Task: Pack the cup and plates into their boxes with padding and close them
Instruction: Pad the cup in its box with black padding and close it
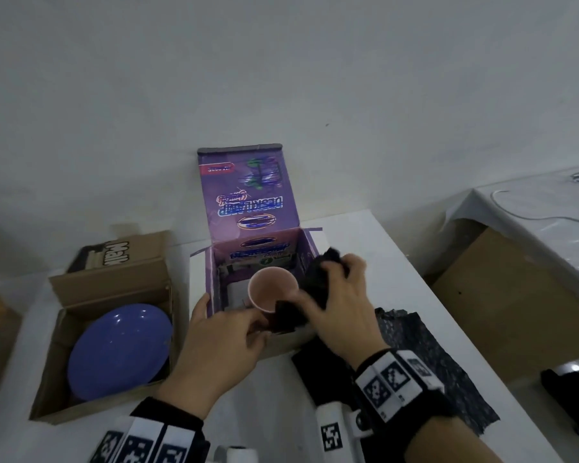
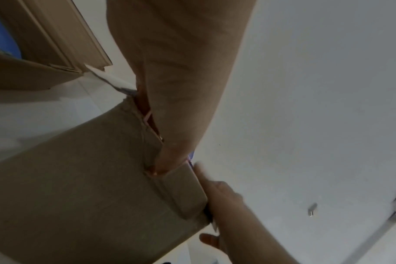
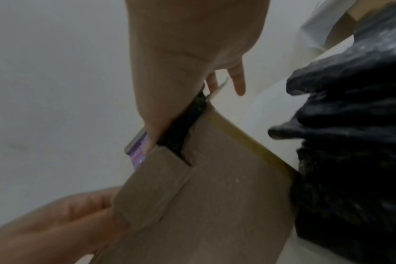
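Padding the pink cup [image 1: 273, 289], which we hold upright over the open purple box [image 1: 258, 259]. Left hand [image 1: 221, 342] grips its lower wall, fingers curled; right hand [image 1: 340, 309], beside the cup, pinches black padding [image 1: 318, 282]. Next, we judge: tuck padding beside the cup, lower both inside.

White table [image 1: 365, 242] against a white wall [image 1: 281, 78]; second cloth-covered table [image 1: 532, 208] at right with a brown carton [image 1: 502, 295] under it, cables on top.

Head view looks down; wrist views closely share the box [image 2: 90, 196].
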A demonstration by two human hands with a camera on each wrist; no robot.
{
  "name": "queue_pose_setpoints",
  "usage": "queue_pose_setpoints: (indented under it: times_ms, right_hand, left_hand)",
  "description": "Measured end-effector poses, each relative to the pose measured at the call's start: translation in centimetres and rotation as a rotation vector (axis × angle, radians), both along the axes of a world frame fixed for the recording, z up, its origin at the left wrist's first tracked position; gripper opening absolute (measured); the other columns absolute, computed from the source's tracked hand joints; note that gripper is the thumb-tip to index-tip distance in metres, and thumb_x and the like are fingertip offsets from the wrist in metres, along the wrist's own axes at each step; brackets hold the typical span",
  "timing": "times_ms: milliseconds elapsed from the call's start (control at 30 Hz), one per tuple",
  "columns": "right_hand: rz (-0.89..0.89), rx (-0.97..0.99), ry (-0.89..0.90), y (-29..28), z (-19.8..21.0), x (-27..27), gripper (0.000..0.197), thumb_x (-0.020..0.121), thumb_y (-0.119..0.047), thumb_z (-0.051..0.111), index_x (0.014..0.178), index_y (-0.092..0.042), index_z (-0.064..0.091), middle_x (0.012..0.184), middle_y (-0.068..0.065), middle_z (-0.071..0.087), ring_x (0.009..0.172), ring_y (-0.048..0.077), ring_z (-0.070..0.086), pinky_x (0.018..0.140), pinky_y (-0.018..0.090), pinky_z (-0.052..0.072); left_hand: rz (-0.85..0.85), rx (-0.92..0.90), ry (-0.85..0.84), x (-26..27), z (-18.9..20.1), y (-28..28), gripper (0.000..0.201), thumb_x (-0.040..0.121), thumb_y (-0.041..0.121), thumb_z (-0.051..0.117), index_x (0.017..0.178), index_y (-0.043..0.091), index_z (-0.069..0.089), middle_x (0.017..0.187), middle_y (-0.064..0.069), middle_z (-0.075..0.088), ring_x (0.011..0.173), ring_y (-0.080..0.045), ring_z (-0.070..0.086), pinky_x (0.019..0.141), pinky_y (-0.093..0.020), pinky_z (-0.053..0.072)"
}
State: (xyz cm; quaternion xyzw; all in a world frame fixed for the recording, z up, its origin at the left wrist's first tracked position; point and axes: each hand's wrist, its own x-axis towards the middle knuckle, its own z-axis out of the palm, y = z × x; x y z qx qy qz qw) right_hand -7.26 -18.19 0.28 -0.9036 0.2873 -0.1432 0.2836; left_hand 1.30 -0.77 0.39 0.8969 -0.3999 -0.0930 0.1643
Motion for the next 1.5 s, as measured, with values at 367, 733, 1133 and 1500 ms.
queue_pose_setpoints:
  times_ms: [367,733,1133,1500]
  right_hand:
    - [0.207,-0.401,-0.053,-0.3,1.9,2.6,0.041,0.076,0.001,0.063,0.093,-0.02,0.032,0.08,0.008,0.061,0.05,0.035,0.056,0.042,0.026,0.028]
    - [0.402,-0.667,0.522,0.7,2.6,3.0,0.019,0.074,-0.014,0.047,0.078,-0.011,0.065,0.08,0.007,0.065,0.088,0.03,0.053,0.073,0.037,0.042]
    - [0.588,-0.253,1.035,1.6,3.7,6.0,0.03,0.096,-0.018,0.049,0.123,-0.007,0.056,0.125,0.01,0.059,0.113,0.027,0.057,0.089,0.034,0.046]
    - [0.453,-0.309,0.489,1.1,3.7,5.3,0.033,0.084,-0.016,0.062,0.116,-0.015,0.059,0.112,0.011,0.062,0.103,0.033,0.06,0.077,0.034,0.046]
  left_hand:
    - [0.242,-0.275,-0.034,4.7,-3.0,-1.7,0.044,0.075,0.017,0.071,0.118,0.023,0.062,0.146,-0.009,0.038,0.138,-0.03,0.027,0.11,-0.044,0.029]
    - [0.178,-0.107,0.115,4.4,-2.0,-1.1,0.101,0.041,0.093,0.047,0.127,0.039,0.045,0.159,0.006,-0.01,0.145,-0.018,-0.017,0.116,-0.049,0.015]
    - [0.054,0.294,0.016,4.2,-0.3,-1.2,0.123,0.041,0.078,0.07,0.144,0.04,0.014,0.146,-0.006,-0.044,0.133,-0.029,-0.042,0.111,-0.063,-0.003]
    - [0.042,0.116,0.07,4.0,-0.9,-1.0,0.118,0.049,0.067,0.075,0.147,0.034,0.016,0.148,-0.001,-0.041,0.136,-0.022,-0.038,0.118,-0.044,0.013]
